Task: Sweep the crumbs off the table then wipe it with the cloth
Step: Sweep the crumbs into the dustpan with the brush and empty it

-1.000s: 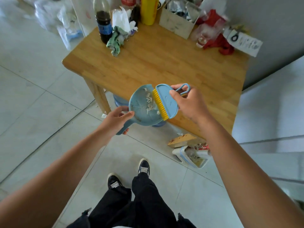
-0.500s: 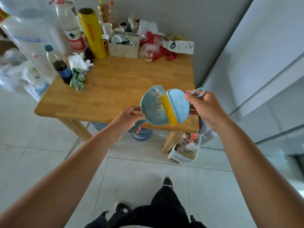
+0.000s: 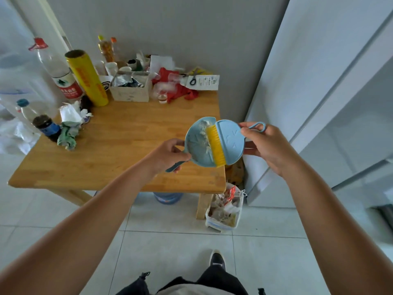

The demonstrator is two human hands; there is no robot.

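Note:
My left hand point(image 3: 164, 155) grips the handle of a round blue dustpan point(image 3: 195, 149) held above the front right corner of the wooden table point(image 3: 119, 150). White crumbs point(image 3: 203, 135) lie inside the pan. My right hand point(image 3: 265, 146) holds a blue brush point(image 3: 229, 141) whose yellow bristles rest against the pan's inside. A crumpled green cloth point(image 3: 69, 135) lies on the table's left side.
Bottles point(image 3: 45, 126), a yellow roll point(image 3: 87, 78), a cardboard box point(image 3: 131, 89) and red clutter point(image 3: 174, 86) crowd the table's back and left. A full white bin point(image 3: 224, 211) stands on the floor beside the front right table leg. A pale wall panel point(image 3: 308, 92) rises on the right.
The view has swung so the table now sits squarely in front. Both hands keep hold of pan and brush, now over the table's right corner, nearer the bin.

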